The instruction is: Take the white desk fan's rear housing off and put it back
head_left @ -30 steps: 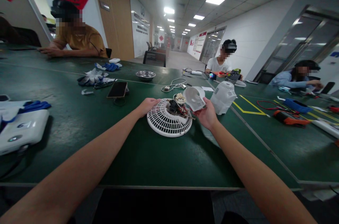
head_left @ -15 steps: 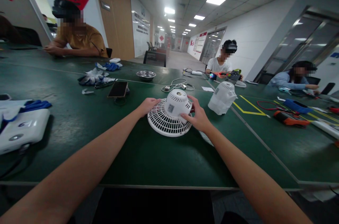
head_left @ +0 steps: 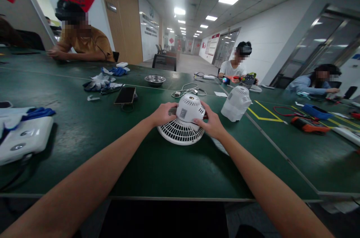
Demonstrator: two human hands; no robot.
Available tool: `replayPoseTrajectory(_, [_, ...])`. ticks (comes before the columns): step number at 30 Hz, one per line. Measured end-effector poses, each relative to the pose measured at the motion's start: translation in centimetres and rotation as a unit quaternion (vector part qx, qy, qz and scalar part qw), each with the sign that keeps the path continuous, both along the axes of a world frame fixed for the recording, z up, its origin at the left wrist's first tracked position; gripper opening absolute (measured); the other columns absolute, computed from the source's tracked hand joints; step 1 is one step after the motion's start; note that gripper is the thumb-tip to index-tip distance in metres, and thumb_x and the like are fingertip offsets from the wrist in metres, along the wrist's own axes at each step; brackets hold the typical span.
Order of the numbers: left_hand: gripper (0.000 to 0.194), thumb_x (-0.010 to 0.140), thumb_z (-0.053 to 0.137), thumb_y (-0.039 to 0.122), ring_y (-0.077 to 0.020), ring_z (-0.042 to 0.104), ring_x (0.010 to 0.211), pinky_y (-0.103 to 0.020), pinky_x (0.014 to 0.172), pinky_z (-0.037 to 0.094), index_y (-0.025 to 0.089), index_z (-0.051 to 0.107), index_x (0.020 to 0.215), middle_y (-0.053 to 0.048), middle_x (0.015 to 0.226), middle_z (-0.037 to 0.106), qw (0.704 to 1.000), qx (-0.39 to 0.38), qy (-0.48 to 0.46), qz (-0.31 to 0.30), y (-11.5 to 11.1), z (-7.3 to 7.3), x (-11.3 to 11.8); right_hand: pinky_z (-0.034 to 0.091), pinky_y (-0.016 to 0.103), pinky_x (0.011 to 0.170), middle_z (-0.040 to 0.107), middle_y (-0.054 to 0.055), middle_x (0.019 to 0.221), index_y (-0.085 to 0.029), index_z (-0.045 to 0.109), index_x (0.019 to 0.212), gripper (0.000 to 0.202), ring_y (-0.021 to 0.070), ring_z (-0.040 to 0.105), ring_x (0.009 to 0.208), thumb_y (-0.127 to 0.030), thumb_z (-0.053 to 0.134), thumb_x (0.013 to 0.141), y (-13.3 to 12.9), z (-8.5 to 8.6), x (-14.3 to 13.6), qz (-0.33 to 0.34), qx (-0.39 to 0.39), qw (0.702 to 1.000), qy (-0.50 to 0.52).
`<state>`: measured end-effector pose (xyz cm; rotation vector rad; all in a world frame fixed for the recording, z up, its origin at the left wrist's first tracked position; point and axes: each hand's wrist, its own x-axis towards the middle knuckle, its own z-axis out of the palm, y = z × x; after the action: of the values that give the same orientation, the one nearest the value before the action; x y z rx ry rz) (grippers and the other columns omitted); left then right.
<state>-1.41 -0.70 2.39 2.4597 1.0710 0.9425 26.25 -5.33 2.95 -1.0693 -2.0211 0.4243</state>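
A white fan head (head_left: 186,120) lies grille-down on the green table in front of me, its rounded, vented motor housing facing up. A printed square code label shows on the housing. My right hand (head_left: 210,121) grips the housing from the right, thumb at the near side and fingers behind it. On the other side, my left hand (head_left: 164,114) holds the fan head where housing and grille meet; its fingertips are partly hidden. To the right of the fan stands a second white vented housing (head_left: 237,105), with a translucent wrap around its lower part.
A metal bowl (head_left: 155,80), a white cable (head_left: 185,91) and a phone (head_left: 125,95) lie beyond my hands. Gloves (head_left: 102,81) and a white device (head_left: 26,138) are leftward. An orange multimeter (head_left: 309,124) lies right. Several people sit around the table.
My left hand has moved from the grille's outer rim inward and rightward, up against the motor housing. The right hand keeps its grip, and the fan head has barely shifted.
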Motion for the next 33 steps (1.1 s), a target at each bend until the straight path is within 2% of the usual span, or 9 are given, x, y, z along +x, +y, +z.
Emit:
replayPoseTrajectory(6, [0.057,0.080,0.068,0.054,-0.0318,0.060,0.109,-0.048,0.096,0.046,0.017,0.065,0.123,-0.013,0.121,0.067,0.999,0.004,0.018,-0.045,-0.4,0.9,0.0,0.057,0.050,0.093,0.066,0.010,0.131,-0.026,0.038,0.154,0.084,0.0292,0.067,0.106,-0.049,0.074,0.082,-0.2,0.5,0.3,0.014,-0.006,1.000,0.007])
replayPoseTrajectory(13, [0.051,0.078,0.069,0.056,-0.0317,0.059,0.106,-0.045,0.093,0.046,0.016,0.071,0.109,-0.014,0.116,0.064,0.999,-0.012,0.007,-0.038,-0.4,1.1,0.3,0.056,0.054,0.096,0.061,0.011,0.141,-0.028,0.040,0.154,0.082,0.0316,0.065,0.114,-0.046,0.074,0.082,-0.5,0.5,0.0,0.027,0.001,1.000,0.003])
replayPoseTrajectory(20, [0.051,0.079,0.068,0.057,-0.0318,0.058,0.106,-0.047,0.092,0.046,0.017,0.070,0.111,-0.015,0.117,0.063,0.999,-0.016,0.018,-0.023,-0.4,0.8,0.4,0.056,0.055,0.094,0.062,0.011,0.139,-0.030,0.034,0.156,0.082,0.0329,0.064,0.114,-0.046,0.070,0.085,-0.7,0.7,0.0,0.019,0.001,1.000,-0.023])
replayPoseTrajectory(26, [0.057,0.076,0.071,0.059,-0.0333,0.057,0.109,-0.048,0.096,0.045,0.016,0.069,0.113,-0.016,0.120,0.061,0.999,-0.007,0.014,-0.036,-0.3,0.5,0.4,0.054,0.054,0.095,0.058,0.010,0.144,-0.032,0.030,0.158,0.086,0.0307,0.065,0.109,-0.048,0.071,0.084,-0.5,1.1,0.3,0.035,0.026,0.998,-0.052])
replayPoseTrajectory(33, [0.060,0.077,0.071,0.059,-0.0342,0.056,0.113,-0.049,0.097,0.045,0.017,0.068,0.120,-0.015,0.124,0.059,0.998,-0.012,0.024,-0.049,-0.4,0.7,0.4,0.054,0.054,0.097,0.050,0.010,0.153,-0.033,0.029,0.159,0.089,0.0351,0.060,0.123,-0.045,0.073,0.082,-0.4,0.8,0.0,0.033,0.031,0.998,-0.053])
